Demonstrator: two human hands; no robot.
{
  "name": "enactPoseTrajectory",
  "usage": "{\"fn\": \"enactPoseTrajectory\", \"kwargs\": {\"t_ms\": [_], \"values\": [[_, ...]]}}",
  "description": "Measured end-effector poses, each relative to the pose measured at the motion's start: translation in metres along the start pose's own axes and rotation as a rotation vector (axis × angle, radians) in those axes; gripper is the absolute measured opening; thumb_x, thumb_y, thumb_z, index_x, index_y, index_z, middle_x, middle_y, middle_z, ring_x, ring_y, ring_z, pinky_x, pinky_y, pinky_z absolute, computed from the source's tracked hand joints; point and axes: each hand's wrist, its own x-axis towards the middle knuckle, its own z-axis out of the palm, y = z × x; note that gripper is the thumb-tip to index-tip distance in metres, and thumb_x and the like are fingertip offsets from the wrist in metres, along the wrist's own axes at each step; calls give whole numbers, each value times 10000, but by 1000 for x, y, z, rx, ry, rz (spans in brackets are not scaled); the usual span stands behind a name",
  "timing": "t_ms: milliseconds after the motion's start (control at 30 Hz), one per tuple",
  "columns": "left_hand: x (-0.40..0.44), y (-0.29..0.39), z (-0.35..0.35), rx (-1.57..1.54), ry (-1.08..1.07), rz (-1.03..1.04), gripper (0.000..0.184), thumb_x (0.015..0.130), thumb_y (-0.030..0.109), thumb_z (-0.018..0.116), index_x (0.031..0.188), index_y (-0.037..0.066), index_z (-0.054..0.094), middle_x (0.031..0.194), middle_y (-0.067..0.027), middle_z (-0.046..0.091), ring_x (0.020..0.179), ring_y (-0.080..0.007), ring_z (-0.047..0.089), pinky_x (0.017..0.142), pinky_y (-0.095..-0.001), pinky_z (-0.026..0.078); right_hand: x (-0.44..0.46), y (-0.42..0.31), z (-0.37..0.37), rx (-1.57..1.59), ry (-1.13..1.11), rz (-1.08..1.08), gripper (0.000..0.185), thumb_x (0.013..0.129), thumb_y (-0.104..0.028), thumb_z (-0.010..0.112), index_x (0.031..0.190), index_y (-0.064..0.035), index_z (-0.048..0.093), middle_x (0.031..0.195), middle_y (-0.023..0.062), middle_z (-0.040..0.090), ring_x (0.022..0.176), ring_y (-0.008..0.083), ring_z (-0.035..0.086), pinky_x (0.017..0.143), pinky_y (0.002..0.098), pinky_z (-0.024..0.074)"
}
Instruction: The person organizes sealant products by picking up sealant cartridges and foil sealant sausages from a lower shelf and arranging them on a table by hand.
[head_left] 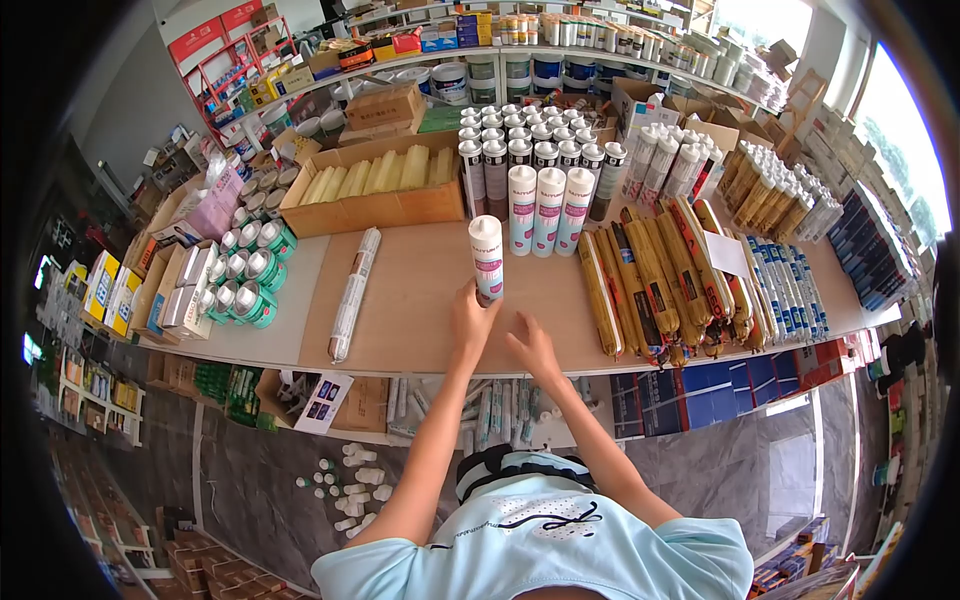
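My left hand (pixel 474 315) is wrapped round the lower end of a white sealant cartridge (pixel 487 250) with a pink and blue label, which stands upright over the table. Just right of it, my right hand (pixel 533 345) hovers near the table's front edge, fingers apart and holding nothing. Behind the held cartridge, three matching white cartridges (pixel 549 212) stand in a row. Grey cartridges with white caps (pixel 497 172) are grouped upright behind those. To the left lies a single long white foil sausage pack (pixel 355 295).
Gold sausage packs (pixel 640 275) are piled on the right, beside blue-and-white tubes (pixel 788 285). A cardboard box (pixel 375 212) of pale yellow packs stands at the back left. Green-and-white cans (pixel 250 270) cluster at the far left. Small white bottles (pixel 355 490) stand on the floor below.
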Motion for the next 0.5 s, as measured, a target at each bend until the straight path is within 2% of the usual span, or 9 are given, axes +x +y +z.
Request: {"fn": "enactPoseTrajectory", "kwargs": {"t_ms": [33,67,133,167,233,300,333,400,500], "values": [[8,-3,2,-40,3,11,417,700,92,786,1057,-37,615,925,-221,658,838,-364,645,699,-419,511,-2,-6,-5,-152,18,-12,568,859,-169,657,1338,59,454,1360,261,502,1219,369,540,1008,401,448],[15,-6,4,-81,6,22,401,691,85,790,1035,-35,620,924,-230,663,839,-367,650,699,-419,513,0,0,-6,-154,17,-12,568,859,-169,657,1338,59,454,1360,261,502,1219,369,540,1008,401,448],[29,-10,8,-110,-1,17,387,683,79,794,1012,-34,624,893,-227,666,814,-370,654,696,-419,519,6,12,-8,-290,17,-196,487,859,-153,623,1275,67,496,1304,266,531,1144,421,558,945,438,482],[36,-12,11,-137,-9,14,373,676,72,798,990,-34,628,863,-224,669,789,-374,658,692,-419,525,8,19,-10,-293,16,-199,487,859,-153,623,1275,67,496,1304,266,531,1144,421,558,945,438,482],[47,-15,18,-112,42,47,342,672,66,802,951,-33,631,817,-215,675,770,-379,665,685,-423,532,12,12,-15,-456,-142,-222,520,842,-143,611,1311,31,470,1337,218,525,1083,410,593,917,457,495],[58,-16,23,-72,86,66,338,663,107,825,917,-20,642,773,-162,697,691,-263,692,637,-366,533,4,-6,-20,-550,-179,-227,513,847,-140,593,1308,44,462,1352,222,507,1053,410,604,880,465,509],[63,-15,24,-73,89,67,338,663,107,825,917,-20,642,773,-162,697,691,-263,692,637,-366,533,0,-14,-21,-640,-216,-223,507,853,-137,574,1306,57,454,1367,227,489,1023,410,615,843,473,524],[74,-14,28,-44,9,-22,374,664,96,820,974,-10,641,883,-211,694,838,-369,679,712,-422,535,0,-11,-20,-688,-226,-255,511,858,-143,569,1304,73,445,1385,232,465,1008,403,622,822,470,532],[91,-16,39,11,-13,-38,390,659,112,827,987,2,646,890,-204,697,849,-376,677,728,-424,537,3,-4,-18,-743,-240,-269,521,865,-153,563,1301,98,430,1409,248,428,984,400,631,799,466,541]]}}
